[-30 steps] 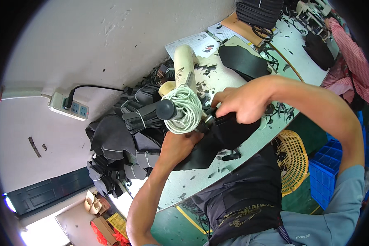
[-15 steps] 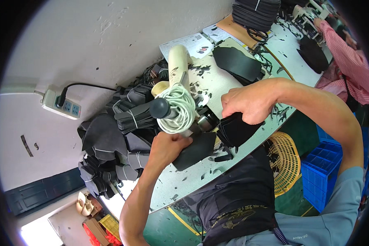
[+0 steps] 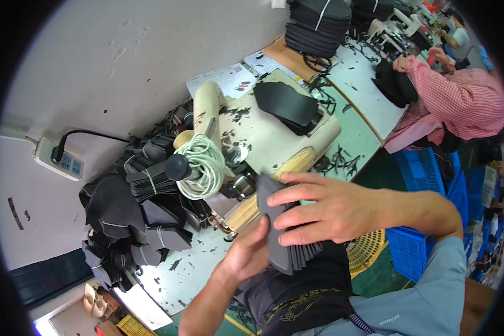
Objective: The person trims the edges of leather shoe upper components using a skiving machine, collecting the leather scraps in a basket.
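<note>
Both of my hands hold a fanned stack of dark grey foam-like pieces (image 3: 275, 238) above my dark apron (image 3: 302, 297), in front of a cream machine (image 3: 252, 148). My left hand (image 3: 247, 253) is closed on the stack's left side, its thumb up along the edge. From the right, my right hand (image 3: 333, 215) lays its fingers across the pieces; its thumb is hidden. A coil of white cord (image 3: 206, 171) hangs on the machine's post beside a black knob (image 3: 177, 167). More flat dark pieces (image 3: 288, 103) lie on the machine's top.
Bundles of dark pieces (image 3: 115, 204) crowd the left of the table (image 3: 165, 280). A power strip (image 3: 61, 159) is on the wall. Behind stands a tall dark stack (image 3: 318, 28). At right are blue crates (image 3: 411, 249), a yellow basket (image 3: 367, 249) and a person in a checked sleeve (image 3: 437, 89).
My hands have come together on a stack of dark pieces; before, they were apart, the left on a flat piece and the right on a dark bundle. The view has shifted right.
</note>
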Tool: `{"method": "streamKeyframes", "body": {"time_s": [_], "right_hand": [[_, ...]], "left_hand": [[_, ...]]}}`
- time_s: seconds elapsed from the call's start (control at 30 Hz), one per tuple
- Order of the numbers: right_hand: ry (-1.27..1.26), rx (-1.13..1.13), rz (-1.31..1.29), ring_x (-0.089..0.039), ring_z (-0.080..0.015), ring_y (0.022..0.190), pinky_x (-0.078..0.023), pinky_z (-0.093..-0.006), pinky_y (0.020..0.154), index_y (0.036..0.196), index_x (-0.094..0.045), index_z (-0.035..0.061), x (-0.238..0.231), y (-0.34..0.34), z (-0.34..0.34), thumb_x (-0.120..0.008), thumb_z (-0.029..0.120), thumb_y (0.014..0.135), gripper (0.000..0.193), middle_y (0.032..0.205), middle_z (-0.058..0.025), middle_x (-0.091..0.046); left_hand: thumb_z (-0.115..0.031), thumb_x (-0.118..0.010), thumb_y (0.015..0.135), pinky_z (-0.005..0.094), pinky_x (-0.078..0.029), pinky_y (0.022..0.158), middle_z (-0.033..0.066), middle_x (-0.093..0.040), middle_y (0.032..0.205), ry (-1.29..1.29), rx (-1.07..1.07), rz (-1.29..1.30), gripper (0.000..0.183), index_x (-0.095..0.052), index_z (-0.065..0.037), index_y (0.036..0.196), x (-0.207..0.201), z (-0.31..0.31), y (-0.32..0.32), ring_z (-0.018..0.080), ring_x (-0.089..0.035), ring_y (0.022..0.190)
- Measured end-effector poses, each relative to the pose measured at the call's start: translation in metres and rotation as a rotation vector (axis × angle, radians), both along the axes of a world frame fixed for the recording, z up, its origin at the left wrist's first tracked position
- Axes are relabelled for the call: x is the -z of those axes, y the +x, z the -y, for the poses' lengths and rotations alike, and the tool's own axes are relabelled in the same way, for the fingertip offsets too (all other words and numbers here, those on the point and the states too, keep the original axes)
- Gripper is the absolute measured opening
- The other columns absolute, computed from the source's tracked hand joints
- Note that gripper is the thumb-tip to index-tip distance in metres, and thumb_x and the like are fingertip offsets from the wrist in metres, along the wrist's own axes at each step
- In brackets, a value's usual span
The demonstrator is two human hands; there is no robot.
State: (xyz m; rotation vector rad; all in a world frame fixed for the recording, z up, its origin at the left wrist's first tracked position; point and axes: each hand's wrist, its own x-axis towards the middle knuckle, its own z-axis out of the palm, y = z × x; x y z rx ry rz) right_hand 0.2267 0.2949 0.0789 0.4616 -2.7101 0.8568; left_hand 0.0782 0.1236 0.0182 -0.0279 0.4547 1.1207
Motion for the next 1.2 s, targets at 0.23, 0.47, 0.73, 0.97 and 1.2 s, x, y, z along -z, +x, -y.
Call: {"method": "streamKeyframes", "body": {"time_s": [0.23, 0.47, 0.73, 0.97, 1.2], "right_hand": [[-1.474, 0.782, 0.498, -0.051, -0.0215, 0.122, -0.041, -0.0357, 0.102, 0.147, -0.026, 0.0025, 0.006, 0.024, -0.028, -0.055, 0.001, 0.089, 0.065, 0.134, -0.0113, -0.049], [-0.906, 0.808, 0.522, -0.059, -0.0140, 0.093, -0.049, -0.0278, 0.081, 0.127, -0.053, 0.0021, -0.009, -0.027, -0.100, -0.058, 0.007, 0.079, 0.049, 0.103, -0.0089, -0.062], [-0.528, 0.944, 0.814, -0.058, -0.0208, 0.075, -0.046, -0.0319, 0.065, 0.096, -0.061, -0.0007, 0.028, -0.086, -0.151, -0.066, 0.020, 0.063, 0.039, 0.085, -0.0115, -0.061], [-0.908, 0.876, 0.847, -0.054, -0.0182, 0.076, -0.041, -0.0311, 0.061, 0.096, -0.058, -0.0019, 0.036, -0.071, -0.142, -0.067, 0.015, 0.059, 0.042, 0.080, -0.0091, -0.056], [-1.439, 0.820, 0.160, -0.055, -0.0157, 0.084, -0.046, -0.0273, 0.073, 0.133, -0.042, -0.0020, 0.024, -0.009, -0.056, -0.062, 0.003, 0.064, 0.072, 0.098, -0.0093, -0.057]], "left_hand": [[-0.028, -0.046, 0.102, 0.0377, -0.044, 0.101, 0.0145, -0.047, 0.134, -0.069, -0.318, -0.540, 0.053, -0.026, 0.001, 0.142, -0.002, -0.059, 0.040, 0.0224, -0.051, 0.119], [-0.036, -0.045, 0.102, 0.0380, -0.029, 0.112, 0.0226, -0.037, 0.141, -0.026, -0.401, -0.649, 0.068, -0.019, 0.010, 0.144, -0.001, -0.113, 0.043, 0.0269, -0.035, 0.134], [-0.026, -0.047, 0.101, 0.0366, -0.029, 0.112, 0.0140, -0.048, 0.137, -0.156, -0.476, -0.504, 0.044, -0.043, 0.004, 0.132, 0.013, -0.156, 0.012, 0.0228, -0.043, 0.128], [-0.019, -0.051, 0.099, 0.0342, -0.039, 0.099, 0.0083, -0.057, 0.119, -0.092, -0.381, -0.649, 0.032, -0.049, 0.002, 0.123, 0.002, -0.165, 0.022, 0.0169, -0.053, 0.110], [-0.021, -0.073, 0.082, 0.0355, -0.044, 0.100, 0.0206, -0.050, 0.134, 0.129, -0.263, -1.024, 0.077, -0.031, 0.004, 0.143, -0.009, -0.111, 0.022, 0.0246, -0.052, 0.122]]}}
